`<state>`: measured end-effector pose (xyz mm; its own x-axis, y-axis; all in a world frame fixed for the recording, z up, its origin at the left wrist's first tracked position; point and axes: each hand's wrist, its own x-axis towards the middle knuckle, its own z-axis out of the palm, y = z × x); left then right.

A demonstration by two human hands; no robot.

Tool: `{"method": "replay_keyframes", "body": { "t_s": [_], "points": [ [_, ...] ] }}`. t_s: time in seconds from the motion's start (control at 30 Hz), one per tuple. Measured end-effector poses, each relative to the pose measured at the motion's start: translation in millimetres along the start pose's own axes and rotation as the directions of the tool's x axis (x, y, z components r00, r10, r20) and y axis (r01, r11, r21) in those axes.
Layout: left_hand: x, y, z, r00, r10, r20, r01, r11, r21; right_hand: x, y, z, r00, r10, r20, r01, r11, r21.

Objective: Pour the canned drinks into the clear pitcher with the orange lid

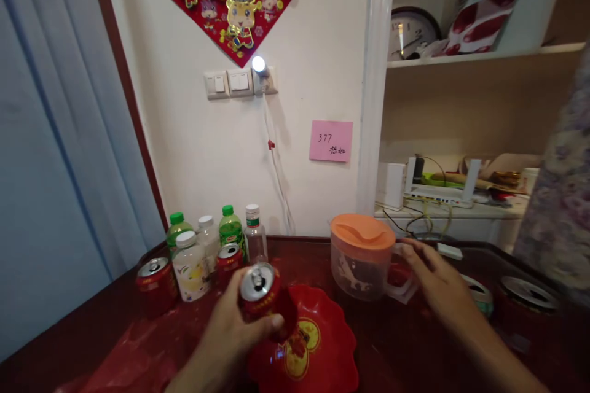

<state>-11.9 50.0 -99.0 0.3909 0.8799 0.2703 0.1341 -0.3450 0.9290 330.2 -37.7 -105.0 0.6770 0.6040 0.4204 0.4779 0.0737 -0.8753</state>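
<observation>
My left hand is wrapped around a red drink can with an opened silver top, held tilted over a red scalloped bowl on the dark red table. My right hand grips the handle of a clear plastic pitcher with an orange lid, which stands on the table just right of the bowl. The pitcher's handle is mostly hidden by my fingers.
Several bottles and two more red cans stand at the back left near the wall. A red plastic bag lies front left. Tins sit at the right. Shelves with a router and clock rise behind.
</observation>
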Motion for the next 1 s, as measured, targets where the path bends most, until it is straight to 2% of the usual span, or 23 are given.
{"method": "replay_keyframes", "body": {
  "t_s": [0.07,0.17,0.3,0.43,0.6,0.8,0.93,1.0],
  "points": [
    [3,-8,23.2,0.991,0.011,0.13,-0.008,1.0,-0.023,-6,16,13,0.998,0.061,0.021,-0.063,0.986,0.155],
    [6,-25,41.0,0.984,0.018,0.178,-0.026,0.999,0.041,-18,30,30,0.992,0.125,-0.007,-0.114,0.925,0.364],
    [6,-44,44.7,0.985,0.002,0.172,-0.016,0.997,0.082,-28,37,45,0.982,0.177,-0.061,-0.117,0.834,0.539],
    [3,-50,42.7,0.985,0.015,0.174,-0.034,0.994,0.107,-30,35,50,0.972,0.209,-0.108,-0.098,0.778,0.62],
    [1,-53,39.6,0.979,0.0,0.205,-0.03,0.989,0.145,-31,29,45,0.955,0.266,-0.132,-0.111,0.731,0.673],
    [2,-55,40.1,0.979,-0.035,0.203,0.004,0.989,0.151,-23,25,25,0.925,0.365,-0.106,-0.204,0.712,0.672],
    [0,-45,41.1,0.981,-0.041,0.189,0.019,0.993,0.115,-17,17,8,0.932,0.353,-0.081,-0.216,0.721,0.658],
    [-2,-39,40.9,0.981,-0.062,0.183,0.039,0.991,0.126,-15,8,1,0.95,0.304,-0.067,-0.194,0.748,0.635]
  ]
}}
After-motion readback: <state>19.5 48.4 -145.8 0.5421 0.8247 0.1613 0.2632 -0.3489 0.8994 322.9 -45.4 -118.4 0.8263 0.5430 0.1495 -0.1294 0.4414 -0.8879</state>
